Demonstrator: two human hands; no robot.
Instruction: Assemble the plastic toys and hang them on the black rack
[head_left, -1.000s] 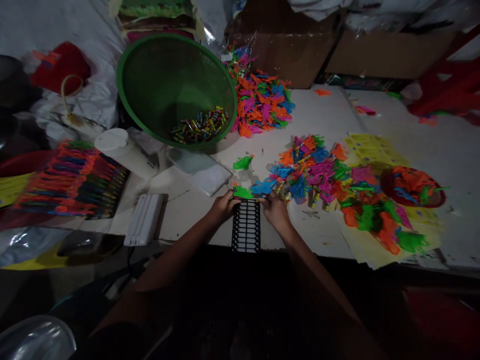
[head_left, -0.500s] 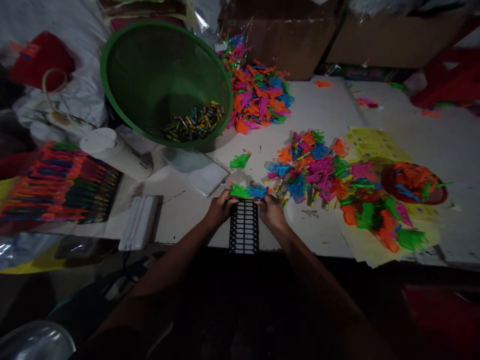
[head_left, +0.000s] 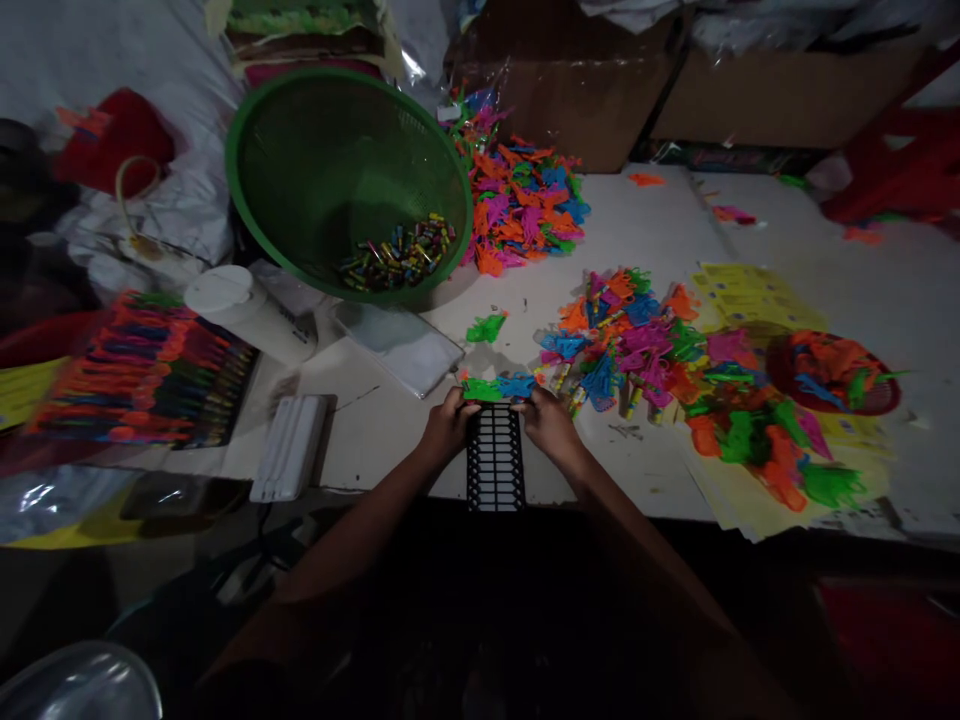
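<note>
A black slotted rack (head_left: pixel 495 462) lies at the table's front edge between my hands. Across its far end are a green plastic piece (head_left: pixel 482 388) and a blue plastic piece (head_left: pixel 517 385), side by side. My left hand (head_left: pixel 446 428) is closed at the green piece's outer end, fingers pinched. On the other side, my right hand (head_left: pixel 551 428) pinches the outer end of the blue one. The fingertips partly hide the rack's far corners. Just beyond lies a loose green plastic piece (head_left: pixel 486 327). To the right spreads a pile of coloured plastic pieces (head_left: pixel 637 335), some with patterned sticks.
A tilted green basket (head_left: pixel 247 190) at back left holds small patterned tubes. Beside it rises a heap of coloured plastic pieces (head_left: pixel 525 205). A white bottle (head_left: pixel 251 315), a power strip (head_left: pixel 289 447) and clear bags (head_left: pixel 405 345) lie left. A red basket (head_left: pixel 889 395) sits right.
The whole view has shifted slightly right and down. Both hands keep their grip at the rack's far end, with the green and blue pieces hardly changed in place.
</note>
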